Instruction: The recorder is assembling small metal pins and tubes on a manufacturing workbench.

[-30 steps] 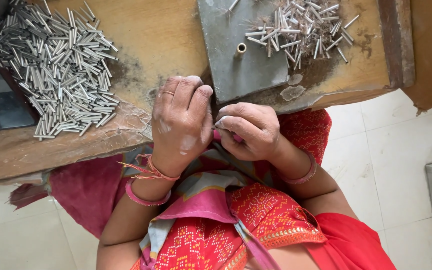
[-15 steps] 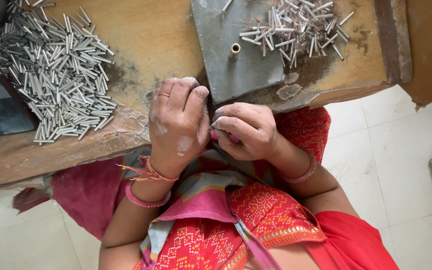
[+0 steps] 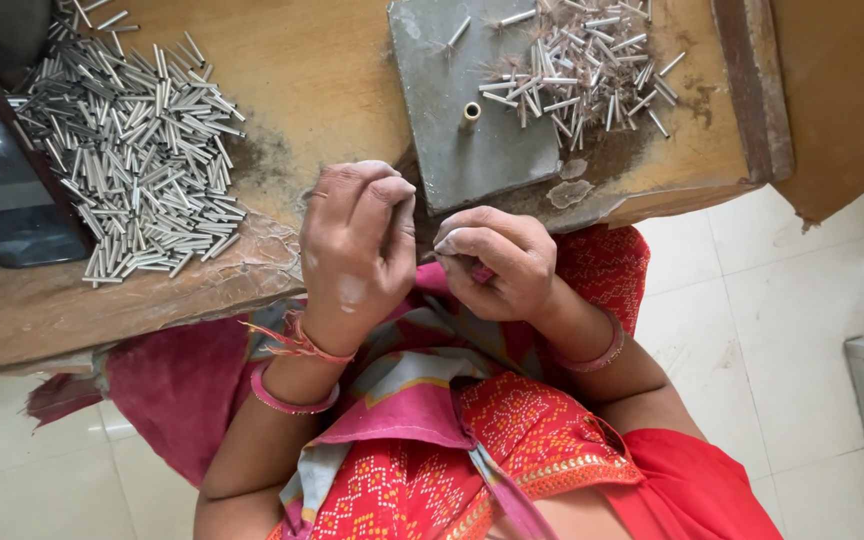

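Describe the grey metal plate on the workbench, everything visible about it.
The grey metal plate lies flat on the wooden workbench, near its front edge, just beyond both hands. It looks like dull, scuffed steel, roughly rectangular. A small brass-coloured socket stands up from it. Short silvery metal tubes lie heaped across its far right part.

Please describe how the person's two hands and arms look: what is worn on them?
Both forearms are bare, without sleeves. The left hand has a thin ring on one finger, tied orange-red threads and a pink bangle at the wrist. The right hand wears one pink bangle.
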